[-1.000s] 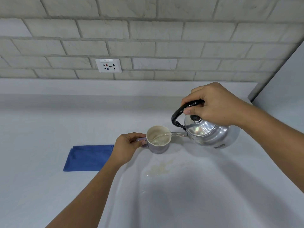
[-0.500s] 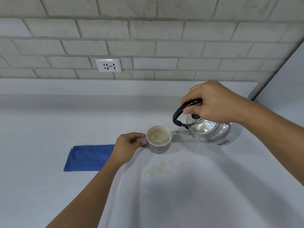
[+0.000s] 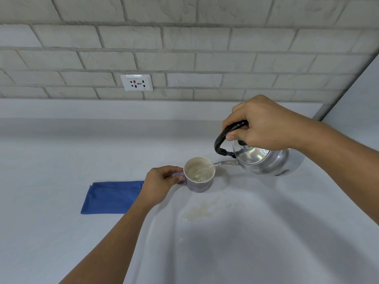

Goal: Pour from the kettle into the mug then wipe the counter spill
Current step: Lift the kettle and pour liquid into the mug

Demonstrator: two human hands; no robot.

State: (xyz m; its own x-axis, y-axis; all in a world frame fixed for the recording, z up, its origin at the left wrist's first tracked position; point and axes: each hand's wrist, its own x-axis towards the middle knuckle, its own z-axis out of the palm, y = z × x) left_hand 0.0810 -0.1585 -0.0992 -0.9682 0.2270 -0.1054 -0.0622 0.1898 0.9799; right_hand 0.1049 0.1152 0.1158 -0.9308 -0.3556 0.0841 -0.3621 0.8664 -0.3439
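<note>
A lilac mug [image 3: 200,184] with a pale inside stands on the white counter [image 3: 61,232]; my left hand [image 3: 159,182] grips its handle. My right hand [image 3: 264,126] holds the black handle of a shiny metal kettle [image 3: 266,160], tipped left in the air. A thin stream runs from the spout into the mug, where liquid shows. A pale yellowish spill [image 3: 202,211] lies on the counter just in front of the mug. A folded blue cloth [image 3: 111,196] lies flat to the left, partly behind my left wrist.
A brick wall with a white power socket [image 3: 136,82] rises behind the counter's raised back ledge. A pale vertical panel [image 3: 361,111] closes off the right side. A small droplet [image 3: 180,239] sits on the counter nearer to me.
The kettle has risen slightly and shifted a little right while still pouring; the liquid level in the mug is higher. My left hand and the mug stay put.
</note>
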